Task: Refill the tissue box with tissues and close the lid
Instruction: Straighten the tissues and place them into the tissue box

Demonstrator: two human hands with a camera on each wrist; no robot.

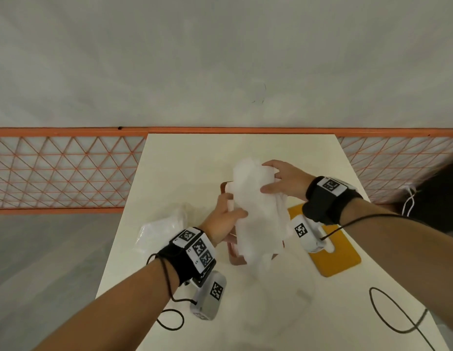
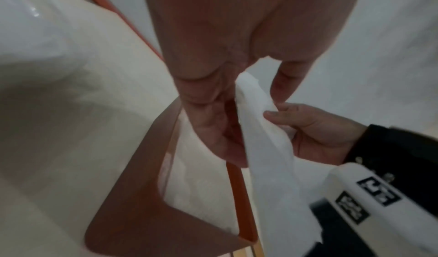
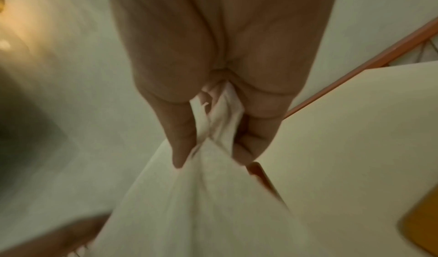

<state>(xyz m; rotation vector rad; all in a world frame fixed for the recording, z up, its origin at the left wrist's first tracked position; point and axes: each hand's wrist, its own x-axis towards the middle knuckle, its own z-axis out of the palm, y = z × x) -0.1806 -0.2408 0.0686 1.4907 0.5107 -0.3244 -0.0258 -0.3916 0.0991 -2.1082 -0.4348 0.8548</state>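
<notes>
A: From the head view, what's on the pale cream surface (image 1: 190,158)?
B: A brown open-topped rectangular tissue box (image 1: 236,260), mostly hidden under a white bundle of soft paper tissues (image 1: 256,211) held above it. The bundle's long axis runs away from the person, far end higher. The left hand (image 1: 226,214) grips its left edge, thumb on top; the right hand (image 1: 286,181) clamps the far right edge. Only this view shows the flat mustard-yellow lid (image 1: 339,254) lying right of the box and a crumpled clear plastic wrapper (image 1: 162,224) to the left.

A: And the left wrist view?
B: It looks into the box (image 2: 132,214): more white tissue lies inside, which the head view hides. The left-hand fingers (image 2: 213,139) and thumb pinch the sheet (image 2: 265,148); the right hand (image 2: 315,129) holds it opposite.

A: The right wrist view?
B: Blurred. The right hand's grip (image 3: 213,126) is closed on bunched tissue (image 3: 201,204). A box corner (image 3: 258,173) shows; the lid (image 3: 421,221) is cut off at the edge.
</notes>
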